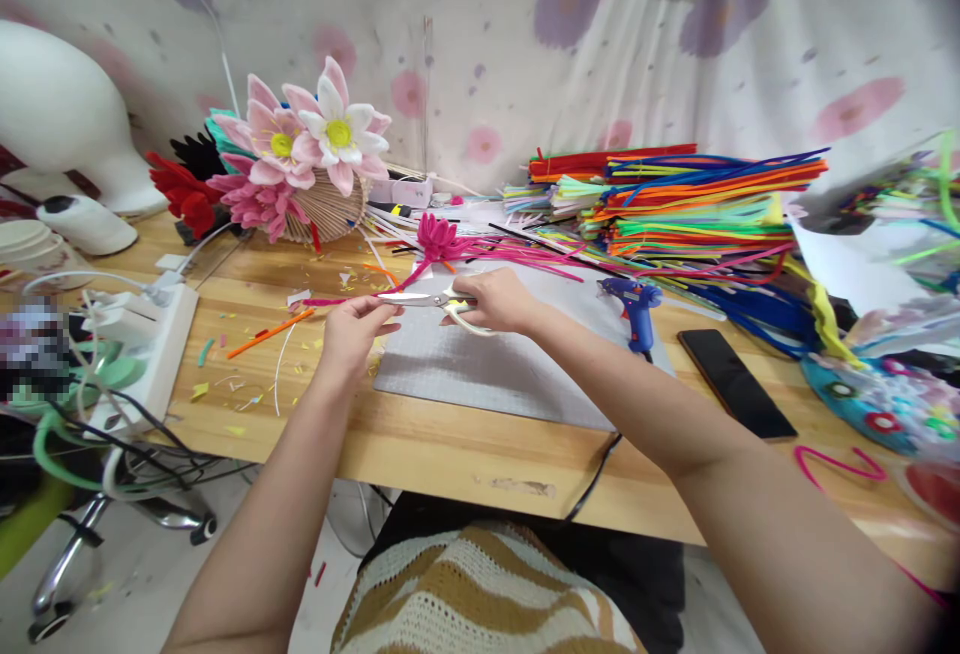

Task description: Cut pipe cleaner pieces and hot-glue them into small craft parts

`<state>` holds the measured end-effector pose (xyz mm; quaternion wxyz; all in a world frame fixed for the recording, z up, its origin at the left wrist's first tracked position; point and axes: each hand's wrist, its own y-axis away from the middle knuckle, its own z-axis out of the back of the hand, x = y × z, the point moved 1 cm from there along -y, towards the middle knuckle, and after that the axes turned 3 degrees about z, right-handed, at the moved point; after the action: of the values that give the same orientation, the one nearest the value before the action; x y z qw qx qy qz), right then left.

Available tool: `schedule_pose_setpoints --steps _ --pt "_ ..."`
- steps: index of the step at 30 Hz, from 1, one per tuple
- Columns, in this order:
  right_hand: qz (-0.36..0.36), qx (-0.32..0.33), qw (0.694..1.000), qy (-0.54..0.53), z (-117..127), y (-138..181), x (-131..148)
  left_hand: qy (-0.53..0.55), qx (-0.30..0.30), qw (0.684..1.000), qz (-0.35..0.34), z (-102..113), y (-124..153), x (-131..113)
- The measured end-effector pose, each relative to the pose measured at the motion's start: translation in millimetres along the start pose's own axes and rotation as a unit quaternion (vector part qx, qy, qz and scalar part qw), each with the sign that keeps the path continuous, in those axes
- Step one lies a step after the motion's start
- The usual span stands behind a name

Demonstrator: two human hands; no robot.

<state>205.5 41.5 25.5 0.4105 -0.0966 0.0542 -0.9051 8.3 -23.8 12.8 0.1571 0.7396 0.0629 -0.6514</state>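
Note:
My right hand [496,300] is closed round the handles of a pair of scissors [420,299], whose blades point left. My left hand [352,329] pinches the stem of a magenta pipe-cleaner flower [439,237] near the blade tips. The flower head lies just behind the scissors, and its stem [322,302] runs left past my fingers. Both hands hover over the left end of a grey cutting mat [495,364] on the wooden table [450,449].
A blue glue gun [634,306] and a black phone [735,382] lie right of the mat. Stacks of coloured pipe cleaners [675,199] fill the back right. Finished flowers [307,149] stand back left, a white power strip [154,344] at the left edge.

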Motion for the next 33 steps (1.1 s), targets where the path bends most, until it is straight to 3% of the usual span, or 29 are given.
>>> schedule_pose_setpoints --steps 11,17,24,33 --pt "0.006 -0.018 1.0 -0.005 -3 -2 0 0.013 -0.004 1.0 0.0 -1 1 -1" --pt "-0.038 -0.048 0.997 -0.042 -4 -5 -5 0.022 0.009 1.0 -0.006 3 0 2" --pt "-0.101 -0.069 0.989 -0.08 -3 -3 -12 0.069 0.082 0.994 -0.018 4 3 5" --pt "-0.123 -0.063 0.986 -0.091 -7 12 -20 0.071 0.163 0.984 -0.024 0 7 3"
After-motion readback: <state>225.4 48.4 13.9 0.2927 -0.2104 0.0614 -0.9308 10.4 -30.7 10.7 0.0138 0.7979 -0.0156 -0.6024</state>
